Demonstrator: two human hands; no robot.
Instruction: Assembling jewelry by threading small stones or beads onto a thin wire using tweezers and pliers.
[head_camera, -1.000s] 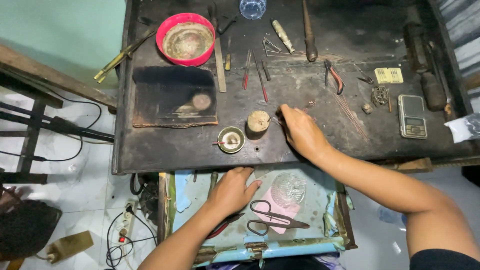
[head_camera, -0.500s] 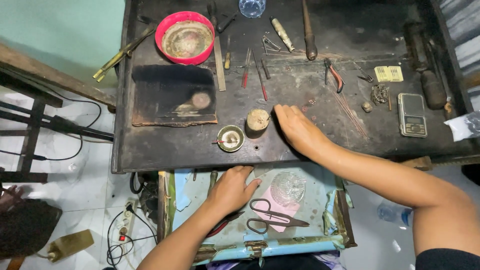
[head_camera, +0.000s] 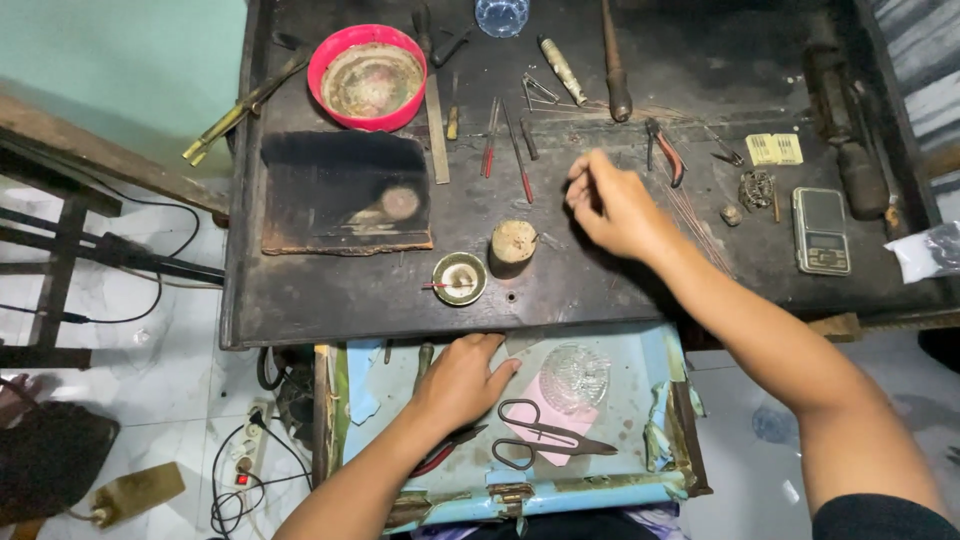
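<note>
Dark workbench (head_camera: 600, 290), yellow label card (head_camera: 775, 149) beyond right hand (head_camera: 615, 205).

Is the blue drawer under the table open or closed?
Open. The blue drawer is pulled out below the workbench, so the scissors and glass dish inside show. The left hand rests in it.

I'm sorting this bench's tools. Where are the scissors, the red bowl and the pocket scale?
scissors (head_camera: 548, 437), head view, on the pivot where the blades cross, in the open drawer.
red bowl (head_camera: 318, 62), head view, on its left rim.
pocket scale (head_camera: 821, 229), head view, on the middle of its top face.
</note>
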